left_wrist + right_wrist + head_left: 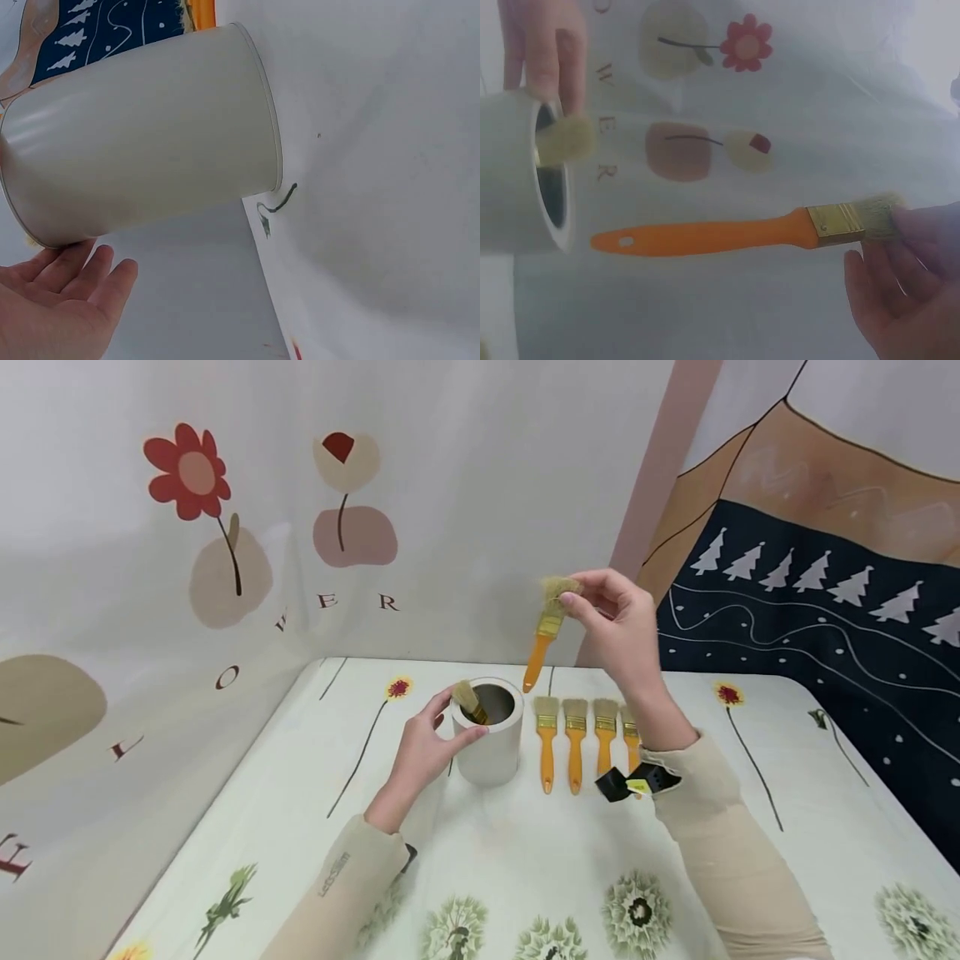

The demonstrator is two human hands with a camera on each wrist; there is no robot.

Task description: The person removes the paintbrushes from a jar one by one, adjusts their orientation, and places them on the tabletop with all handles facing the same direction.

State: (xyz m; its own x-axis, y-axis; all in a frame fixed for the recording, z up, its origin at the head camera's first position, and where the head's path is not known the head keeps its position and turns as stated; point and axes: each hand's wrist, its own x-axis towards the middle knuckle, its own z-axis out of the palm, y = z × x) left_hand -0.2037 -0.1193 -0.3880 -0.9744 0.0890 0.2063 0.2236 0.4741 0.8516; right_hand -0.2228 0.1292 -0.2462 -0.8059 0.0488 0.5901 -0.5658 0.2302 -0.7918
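My right hand (624,631) pinches a paintbrush (537,656) by its pale bristles, above the table and to the right of a white canister (489,762). The brush's orange handle points down in the head view; its metal band (835,225) shows clearly in the right wrist view. My left hand (426,745) holds the canister at its rim, thumb in front and fingers on the left side. Another paintbrush (468,698) stands in the canister, bristles up and leaning on the left rim; its handle is hidden inside.
Several paintbrushes (575,743) lie in a row right of the canister, bristles away from me; my right forearm partly covers the last one. A flower-print cloth (495,852) covers the table. Behind it hang a pale printed curtain (480,510) and a dark tree-patterned one (825,627).
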